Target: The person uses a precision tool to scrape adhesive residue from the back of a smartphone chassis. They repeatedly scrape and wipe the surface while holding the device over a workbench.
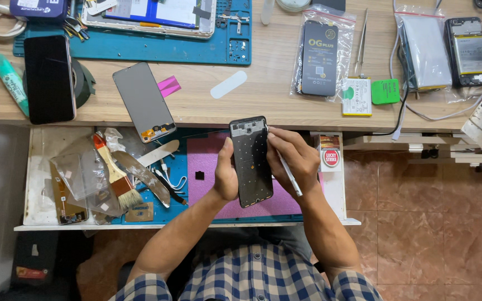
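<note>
Wooden bench [263,106] up top, open drawer [34,184] below it, tiled floor at 3 o'clock. From my remote view, going left to right: brush [119,181] and plastic scraps sit in the drawer, and a loose screen panel [143,101] overhangs the bench edge at 11 o'clock of the hands. Left hand [225,175] is closed around the black phone frame [251,161], thumb on its left edge, propping it upright over the pink mat [207,161], likely to steady it for the tool. Right hand [292,159] is shut in a pen-style pinch on a slim white tool [290,175], whose tip touches the frame's right edge near 1 o'clock. Small red-and-white box [330,153] sits just beside the right wrist.
</note>
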